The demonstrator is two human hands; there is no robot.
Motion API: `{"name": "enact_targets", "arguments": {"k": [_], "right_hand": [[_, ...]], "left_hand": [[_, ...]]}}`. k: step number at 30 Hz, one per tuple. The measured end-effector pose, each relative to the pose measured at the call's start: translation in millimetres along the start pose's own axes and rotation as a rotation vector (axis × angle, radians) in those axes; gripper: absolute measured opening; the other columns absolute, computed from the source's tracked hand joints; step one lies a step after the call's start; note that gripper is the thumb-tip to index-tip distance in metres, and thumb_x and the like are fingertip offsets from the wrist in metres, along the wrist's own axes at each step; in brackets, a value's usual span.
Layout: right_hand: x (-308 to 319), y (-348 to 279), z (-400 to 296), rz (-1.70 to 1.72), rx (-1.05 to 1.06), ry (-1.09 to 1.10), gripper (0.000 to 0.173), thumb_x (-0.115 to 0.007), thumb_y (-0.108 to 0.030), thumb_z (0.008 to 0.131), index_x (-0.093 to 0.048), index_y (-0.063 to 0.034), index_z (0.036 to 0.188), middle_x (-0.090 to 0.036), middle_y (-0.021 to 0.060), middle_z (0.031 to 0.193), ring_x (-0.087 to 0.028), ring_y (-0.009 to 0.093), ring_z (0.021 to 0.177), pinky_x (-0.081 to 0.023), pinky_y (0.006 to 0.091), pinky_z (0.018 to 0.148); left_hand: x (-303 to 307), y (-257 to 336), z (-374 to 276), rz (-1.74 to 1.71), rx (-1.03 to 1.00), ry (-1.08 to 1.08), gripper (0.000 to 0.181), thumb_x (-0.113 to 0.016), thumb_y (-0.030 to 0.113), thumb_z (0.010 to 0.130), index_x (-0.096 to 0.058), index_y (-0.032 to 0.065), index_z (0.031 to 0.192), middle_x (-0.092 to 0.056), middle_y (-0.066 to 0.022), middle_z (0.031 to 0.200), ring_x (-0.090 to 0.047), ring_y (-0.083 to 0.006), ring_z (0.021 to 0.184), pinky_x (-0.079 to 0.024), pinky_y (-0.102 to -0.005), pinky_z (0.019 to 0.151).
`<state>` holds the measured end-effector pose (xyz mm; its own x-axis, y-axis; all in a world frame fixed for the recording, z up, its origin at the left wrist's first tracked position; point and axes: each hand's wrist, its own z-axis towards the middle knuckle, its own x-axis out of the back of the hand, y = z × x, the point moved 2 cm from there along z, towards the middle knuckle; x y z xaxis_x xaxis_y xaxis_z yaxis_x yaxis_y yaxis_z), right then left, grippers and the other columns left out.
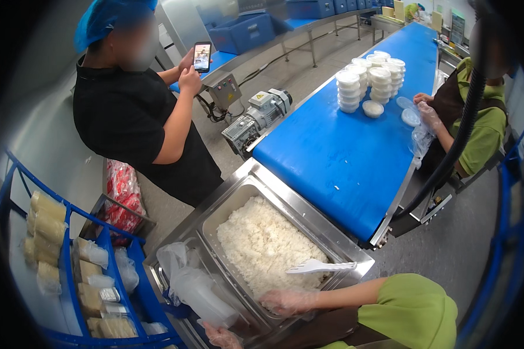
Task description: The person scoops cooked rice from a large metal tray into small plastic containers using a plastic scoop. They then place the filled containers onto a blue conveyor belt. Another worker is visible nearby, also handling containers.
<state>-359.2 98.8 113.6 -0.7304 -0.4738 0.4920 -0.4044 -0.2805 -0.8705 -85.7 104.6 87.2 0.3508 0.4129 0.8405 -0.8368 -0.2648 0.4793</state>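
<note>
My right hand (288, 302), in a clear plastic glove, presses into the near edge of the cooked white rice (270, 240). The rice fills a steel pan (210, 218), and my fingers are partly hidden there. A white plastic rice scoop (318, 266) rests on the rice, its handle over the pan's right rim. At the bottom edge, my gloved left hand (220, 337) is at the end of a nested stack of translucent plastic tubs (207, 303), partly inside a clear bag (174, 261). Whether it grips a tub is unclear.
A blue conveyor belt (318, 170) bears stacked lidded tubs (348, 89) and one open tub of rice (372, 109). A co-worker's gloved hand (429, 115) is near loose lids (410, 117). Another person (126, 113) holds a phone. Blue shelving (126, 301) stands left.
</note>
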Motion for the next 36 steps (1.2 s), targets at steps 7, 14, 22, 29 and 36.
{"name": "enact_targets", "arguments": {"k": [7,14,22,29,36], "right_hand": [[56,55,-71,-0.137,-0.148,0.194,0.042,-0.051,-0.014,0.076,-0.046,-0.0064,0.117,-0.051,0.0165,0.109,-0.052,0.034,0.097,-0.044,0.0385,0.082],[61,37,-73,-0.145,-0.233,0.322,0.034,-0.053,-0.015,0.077,-0.052,-0.0045,0.109,-0.054,0.0153,0.104,-0.054,0.032,0.094,-0.045,0.0371,0.081],[51,39,-85,-0.210,-0.304,0.455,0.031,-0.056,-0.013,0.073,-0.056,-0.0067,0.103,-0.057,0.0131,0.102,-0.054,0.032,0.095,-0.045,0.0375,0.080],[64,45,-103,-0.650,-0.666,0.535,0.020,-0.057,-0.018,0.072,-0.058,-0.0091,0.090,-0.058,0.0113,0.098,-0.056,0.030,0.093,-0.047,0.0391,0.075],[67,47,-109,-0.561,-0.947,0.209,0.016,-0.045,-0.016,0.079,-0.056,-0.0107,0.090,-0.059,0.0140,0.094,-0.059,0.029,0.085,-0.048,0.0391,0.069]], "left_hand": [[-43,-60,10,0.187,0.227,-0.099,0.028,-0.050,0.018,0.080,-0.058,-0.0030,0.098,-0.059,-0.0274,0.090,-0.058,-0.0376,0.085,-0.046,-0.0408,0.068],[-70,-11,56,0.054,0.155,0.206,0.013,-0.053,0.009,0.076,-0.061,-0.0015,0.076,-0.058,-0.0238,0.067,-0.056,-0.0374,0.061,-0.043,-0.0420,0.054],[-47,-17,58,0.025,0.078,0.129,0.010,-0.054,0.006,0.073,-0.058,-0.0033,0.075,-0.060,-0.0196,0.067,-0.056,-0.0317,0.059,-0.042,-0.0374,0.055],[-37,-11,60,-0.026,-0.126,0.161,0.007,-0.058,0.004,0.066,-0.053,-0.0013,0.066,-0.054,-0.0145,0.059,-0.051,-0.0290,0.052,-0.041,-0.0375,0.051],[-41,-8,60,-0.134,-0.214,0.233,0.012,-0.057,0.002,0.064,-0.046,-0.0002,0.062,-0.048,-0.0134,0.062,-0.046,-0.0283,0.054,-0.038,-0.0379,0.051]]}}
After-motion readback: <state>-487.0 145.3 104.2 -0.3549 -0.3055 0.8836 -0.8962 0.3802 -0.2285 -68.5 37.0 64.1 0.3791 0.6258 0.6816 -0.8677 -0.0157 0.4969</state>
